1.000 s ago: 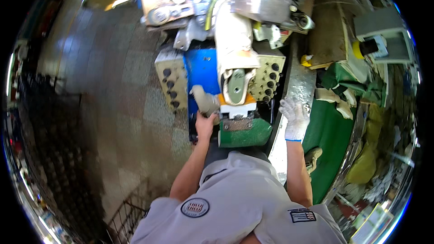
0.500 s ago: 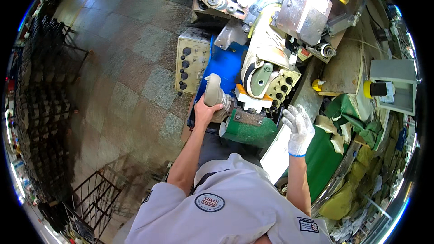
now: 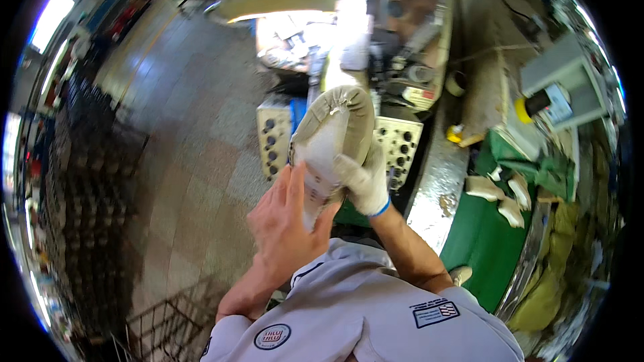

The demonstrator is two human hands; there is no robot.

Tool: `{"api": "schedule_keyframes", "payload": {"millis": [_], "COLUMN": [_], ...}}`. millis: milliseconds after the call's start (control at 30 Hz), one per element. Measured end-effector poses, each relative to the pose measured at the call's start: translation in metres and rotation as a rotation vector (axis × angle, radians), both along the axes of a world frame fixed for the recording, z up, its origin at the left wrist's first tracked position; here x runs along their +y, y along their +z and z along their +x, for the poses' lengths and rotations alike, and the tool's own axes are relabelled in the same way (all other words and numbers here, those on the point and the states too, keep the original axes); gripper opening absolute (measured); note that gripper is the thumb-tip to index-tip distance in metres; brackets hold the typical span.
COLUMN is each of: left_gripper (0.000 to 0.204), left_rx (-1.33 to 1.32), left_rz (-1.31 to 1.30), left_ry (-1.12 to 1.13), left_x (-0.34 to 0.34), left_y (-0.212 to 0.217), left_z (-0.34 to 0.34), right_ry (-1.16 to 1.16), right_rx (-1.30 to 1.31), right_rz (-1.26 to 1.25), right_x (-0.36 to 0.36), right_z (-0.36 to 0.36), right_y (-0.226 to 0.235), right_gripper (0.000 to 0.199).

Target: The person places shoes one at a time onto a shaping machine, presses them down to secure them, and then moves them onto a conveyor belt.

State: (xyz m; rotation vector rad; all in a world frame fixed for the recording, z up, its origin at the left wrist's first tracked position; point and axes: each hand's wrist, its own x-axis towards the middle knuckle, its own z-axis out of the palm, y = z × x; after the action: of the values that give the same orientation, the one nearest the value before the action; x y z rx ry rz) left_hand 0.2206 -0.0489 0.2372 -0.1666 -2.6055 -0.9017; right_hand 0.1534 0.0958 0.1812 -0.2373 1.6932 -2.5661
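Observation:
Bottom side up, a grey-beige shoe upper (image 3: 361, 117) is raised in front of me, its edge folded in around a pale insole board (image 3: 323, 144). My bare left hand (image 3: 285, 218) grips its near left end, fingers along the edge and thumb at the near right. In a white knit glove with a blue cuff, my right hand (image 3: 365, 177) clasps its right side, thumb lying over the underside. Beyond the shoe stands a metal machine (image 3: 288, 43), blurred and washed out by a bright lamp. The shoe hides the machine's near middle part.
Control boxes with black knobs flank the shoe: one left (image 3: 272, 141), one right (image 3: 397, 151). A green surface (image 3: 463, 241) on the right bears several pale shoe pieces and green cloth. A grey open box (image 3: 563, 87) stands far right. Dark loaded racks (image 3: 87, 188) line the left beyond the tiled floor.
The shoe has risen from beside the green pad and now shows its underside. My gloved right hand, open before, has closed on it. The view has shifted.

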Motion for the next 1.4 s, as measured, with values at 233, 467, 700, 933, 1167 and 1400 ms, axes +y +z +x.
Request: {"api": "schedule_keyframes", "payload": {"millis": [233,467,700,933,1167,1400], "left_gripper": [0.057,0.044,0.046,0.034,0.036,0.039], "left_rx": [-0.651,-1.563,-1.591,-1.609,-1.677,-1.580], "left_rz": [0.967,1.036,0.788,0.662,0.605,0.517], "left_ry": [-0.536,-0.811,-0.992,-0.960,-0.943,-1.070], "left_x": [0.066,0.191,0.248,0.274,0.289,0.295], "left_y": [0.008,-0.007,-0.066,-0.092,-0.106,-0.123], "left_z": [-0.119,-0.128,-0.094,-0.077,-0.072,-0.067], "right_ry": [0.099,-0.053,-0.227,-0.325,-0.352,-0.323], "right_rx": [-0.079,-0.138,-0.185,-0.242,-0.268,-0.257], "right_rz": [-0.114,-0.098,-0.267,-0.386,-0.421,-0.418], "right_x": [0.143,0.213,0.240,0.241,0.249,0.257], "right_z": [0.029,0.090,0.150,0.177,0.189,0.197], "right_y": [-0.005,-0.015,-0.052,-0.095,-0.117,-0.128], "right_gripper": [0.068,0.076,0.075,0.062,0.056,0.060]}}
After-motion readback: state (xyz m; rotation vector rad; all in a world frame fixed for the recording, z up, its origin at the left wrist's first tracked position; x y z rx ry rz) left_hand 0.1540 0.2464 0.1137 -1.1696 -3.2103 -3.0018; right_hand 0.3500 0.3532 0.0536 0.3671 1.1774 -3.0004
